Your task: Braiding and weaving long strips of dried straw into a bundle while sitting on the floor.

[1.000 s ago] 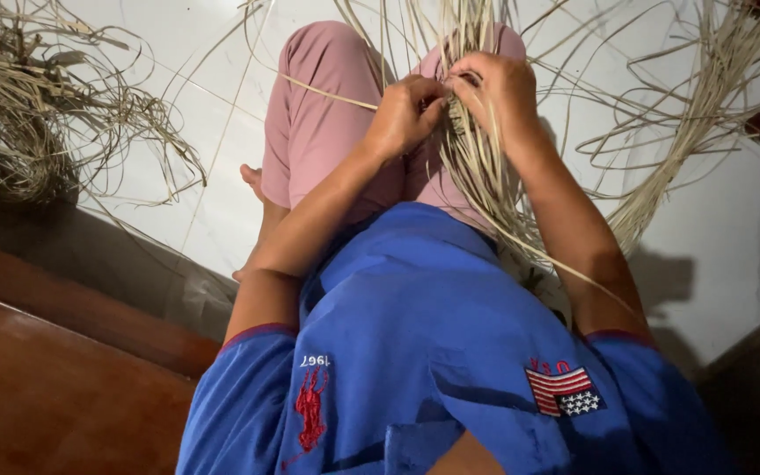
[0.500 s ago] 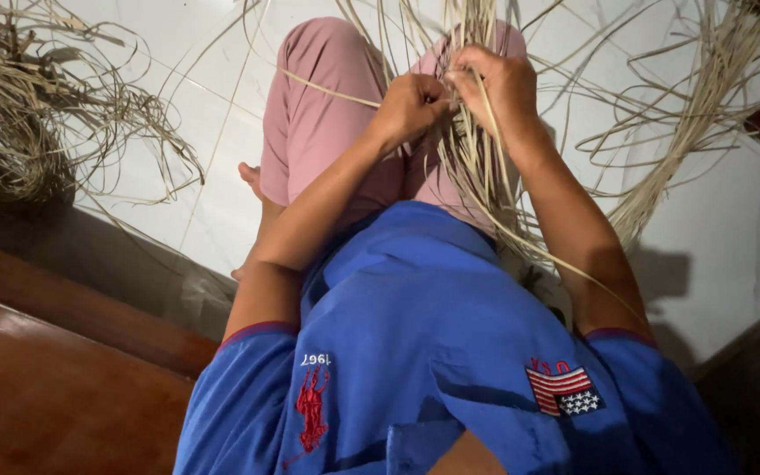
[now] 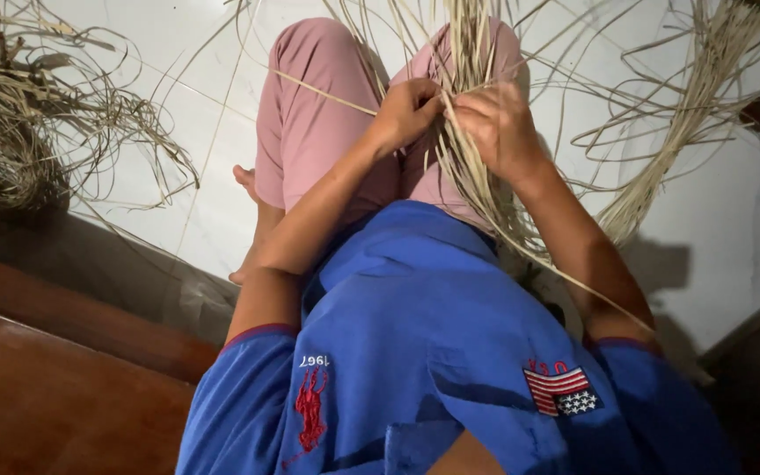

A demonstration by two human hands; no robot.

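The left hand (image 3: 408, 110) is pinching into a bundle of pale straw strips (image 3: 477, 167), fingers curled tight on a few strands at its near edge. The right hand (image 3: 499, 127) is clenching round the same bundle just beside it, knuckles up, the two hands almost touching. The bundle is lying over the person's lap, running from above the hands down past the right forearm toward the blue shirt (image 3: 433, 352). One single strip (image 3: 323, 91) is reaching out leftward from the left hand, across the pink trousers (image 3: 310, 114) under the grip.

Beyond the right hand, loose strips (image 3: 688, 114) are fanning out in loops over the white floor (image 3: 178, 105). Well away on the left-hand side, a tangled heap (image 3: 19, 132) of darker straw is sitting on the floor. Below that heap, nearer the person, a brown wooden step (image 3: 37, 387) is edging the tiles.
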